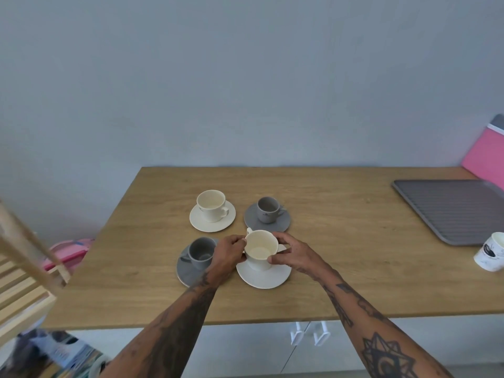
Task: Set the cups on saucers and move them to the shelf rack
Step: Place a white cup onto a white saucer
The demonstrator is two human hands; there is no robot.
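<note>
Both my hands grip a cream cup (260,251) over a white saucer (263,275) near the table's front. My left hand (229,255) holds its left side, my right hand (290,253) its right side. Whether the cup touches the saucer I cannot tell. Left of it a grey cup (200,253) stands on a grey saucer (185,272), partly hidden by my left wrist. Further back, a cream cup (212,205) sits on a white saucer (200,222), and a small grey cup (268,210) sits on a grey saucer (252,221). A pale wooden shelf rack (24,279) stands at the far left.
The wooden table (354,255) meets a plain wall at the back. A grey ribbed mat (450,208) lies at the right, with a pink board (485,156) behind it. A white patterned mug (491,251) stands near the right edge. Pink items (68,253) lie beyond the table's left edge.
</note>
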